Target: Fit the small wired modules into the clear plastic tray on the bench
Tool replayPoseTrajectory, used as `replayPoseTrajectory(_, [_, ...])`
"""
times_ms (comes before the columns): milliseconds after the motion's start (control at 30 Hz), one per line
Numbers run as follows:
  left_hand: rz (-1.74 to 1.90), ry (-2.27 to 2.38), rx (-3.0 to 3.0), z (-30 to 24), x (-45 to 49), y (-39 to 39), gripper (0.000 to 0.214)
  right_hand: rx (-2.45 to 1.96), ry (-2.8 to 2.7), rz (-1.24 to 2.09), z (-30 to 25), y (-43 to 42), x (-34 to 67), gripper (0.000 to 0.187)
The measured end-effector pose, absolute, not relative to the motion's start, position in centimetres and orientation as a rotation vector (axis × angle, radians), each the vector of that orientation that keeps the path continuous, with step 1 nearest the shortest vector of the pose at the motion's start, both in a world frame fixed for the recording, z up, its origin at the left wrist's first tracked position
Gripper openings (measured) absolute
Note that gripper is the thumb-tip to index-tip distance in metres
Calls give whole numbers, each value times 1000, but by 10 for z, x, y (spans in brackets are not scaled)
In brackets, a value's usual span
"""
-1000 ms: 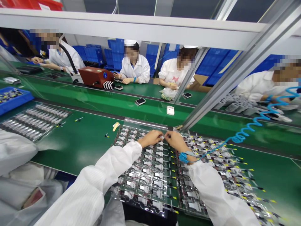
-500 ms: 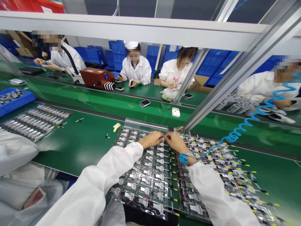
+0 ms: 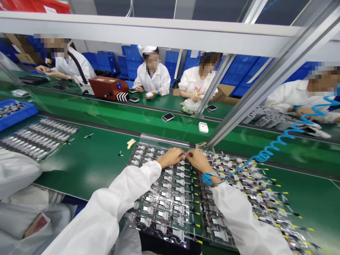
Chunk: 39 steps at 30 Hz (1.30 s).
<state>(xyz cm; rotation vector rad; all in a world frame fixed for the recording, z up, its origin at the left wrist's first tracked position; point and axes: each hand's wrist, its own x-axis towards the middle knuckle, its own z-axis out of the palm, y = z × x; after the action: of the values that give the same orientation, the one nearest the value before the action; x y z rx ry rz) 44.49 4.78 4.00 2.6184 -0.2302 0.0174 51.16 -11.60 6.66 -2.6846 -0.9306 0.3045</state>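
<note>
My left hand (image 3: 172, 157) and my right hand (image 3: 197, 158) meet above the far end of a clear plastic tray (image 3: 187, 219). Each has its fingertips pinched together; whatever small part sits between them is too small to make out. Rows of small white rectangular parts (image 3: 163, 215) with thin red and black wires fill the tray. Along its right side lie small dark strips with yellow tips (image 3: 196, 213). A second loaded tray (image 3: 220, 234) lies under my right forearm. A blue wrist strap (image 3: 208, 178) circles my right wrist.
The strap's coiled blue cord (image 3: 271, 146) stretches to the right, past a slanted metal post (image 3: 247, 81). Beyond the bench runs a green conveyor (image 3: 117, 118) carrying a handheld device (image 3: 168, 117) and a white case (image 3: 203, 127). At left are another tray (image 3: 39, 136) and a blue bin (image 3: 18, 118). Co-workers sit opposite.
The handheld device and the white case on the conveyor have shifted slightly to the right. My hands keep almost the same place and pinch. Co-workers' hands opposite have moved a little.
</note>
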Motion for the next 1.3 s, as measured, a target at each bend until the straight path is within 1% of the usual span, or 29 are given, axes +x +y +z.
replayPoseTrajectory(167, [16,-257,2625,38,446,48,16,-2708,-946,311,64,-112,513,20])
replayPoseTrajectory(400, [30,-274,2672,35,443,46,21,-2770,-1041,288,75,-111,509,19])
replayPoseTrajectory(600, [134,-319,2668,29,445,45,32,-2879,-1112,78,86,-123,511,33])
replayPoseTrajectory(700, [193,-240,2700,43,421,65,28,-2831,-1135,3,84,-134,511,35])
replayPoseTrajectory(733, [220,-174,2713,48,406,79,27,-2802,-1146,-15,82,-139,511,36])
replayPoseTrajectory(800, [313,67,2714,58,368,118,34,-2740,-1165,-27,77,-148,514,36])
replayPoseTrajectory(867, [369,448,2671,63,324,167,36,-2682,-1151,3,71,-156,518,34])
replayPoseTrajectory(933, [377,969,2585,65,282,218,35,-2616,-1110,56,64,-161,522,31])
replayPoseTrajectory(1033, [399,1357,2499,65,238,281,40,-2499,-1031,130,57,-163,528,25])
replayPoseTrajectory(1167, [463,1654,2369,68,223,334,47,-2394,-952,224,55,-159,529,20])
replayPoseTrajectory(1233, [468,1721,2306,73,225,348,41,-2395,-932,251,58,-159,526,22])
replayPoseTrajectory(1300, [473,1750,2256,78,228,355,30,-2409,-915,233,64,-160,522,25])
